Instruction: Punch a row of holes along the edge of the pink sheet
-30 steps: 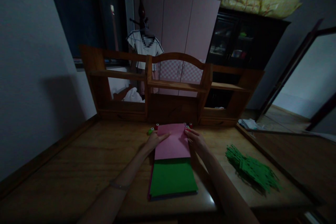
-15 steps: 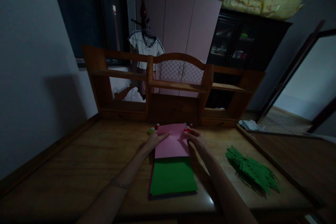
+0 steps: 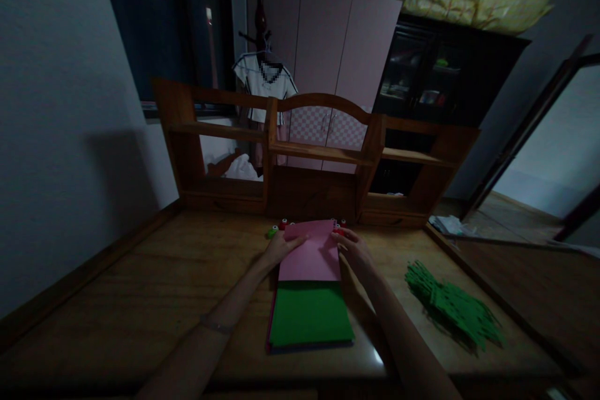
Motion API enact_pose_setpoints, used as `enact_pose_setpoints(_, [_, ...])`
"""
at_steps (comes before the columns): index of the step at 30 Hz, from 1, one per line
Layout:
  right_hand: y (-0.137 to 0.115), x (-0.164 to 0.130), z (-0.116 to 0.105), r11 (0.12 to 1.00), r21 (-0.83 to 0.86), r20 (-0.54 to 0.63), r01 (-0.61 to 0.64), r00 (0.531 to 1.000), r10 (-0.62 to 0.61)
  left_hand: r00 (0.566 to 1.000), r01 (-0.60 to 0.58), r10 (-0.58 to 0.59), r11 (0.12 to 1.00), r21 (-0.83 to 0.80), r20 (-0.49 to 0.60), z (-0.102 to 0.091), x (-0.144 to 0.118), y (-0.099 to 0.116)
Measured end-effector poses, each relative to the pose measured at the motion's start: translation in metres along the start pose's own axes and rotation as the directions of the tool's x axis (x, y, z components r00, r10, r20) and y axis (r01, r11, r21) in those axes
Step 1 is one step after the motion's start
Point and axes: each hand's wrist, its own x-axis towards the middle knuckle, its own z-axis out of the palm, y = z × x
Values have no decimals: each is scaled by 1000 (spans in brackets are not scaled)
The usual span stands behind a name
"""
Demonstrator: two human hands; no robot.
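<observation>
A pink sheet of paper (image 3: pixel 310 254) lies on the far half of a stack of coloured paper whose top visible sheet is green (image 3: pixel 310 320). My left hand (image 3: pixel 280 246) rests on the pink sheet's far left corner, fingers flat on it. My right hand (image 3: pixel 352 248) holds the sheet's far right edge, fingertips on the paper. Small round objects, a green one (image 3: pixel 272 232) and red ones (image 3: pixel 283 224), sit just beyond the sheet.
The wooden desk (image 3: pixel 140 287) carries a wooden shelf unit (image 3: pixel 319 162) along its back. A pile of cut green paper pieces (image 3: pixel 450 306) lies at the right. A pink wardrobe (image 3: pixel 328 62) and a dark cabinet (image 3: pixel 445 75) stand behind.
Both hands stay on the pink sheet's far corners, hardly shifted. The camera has drifted slightly, moving the scene a little to the right in view.
</observation>
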Motion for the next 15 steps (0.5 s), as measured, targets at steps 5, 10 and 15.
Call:
enact_pose_setpoints(5, [2, 0, -1, 999, -10, -21, 33, 999, -33, 1000, 2, -2, 1000, 11, 5, 0, 2, -3])
enact_pose_setpoints(10, [8, 3, -5, 998, -17, -24, 67, 997, -67, 999, -32, 32, 999, 1, 27, 1, 3, -5])
enact_pose_setpoints(15, [13, 7, -7, 995, -56, -50, 77, 996, -80, 999, -22, 22, 1000, 4, 36, 1, 3, -4])
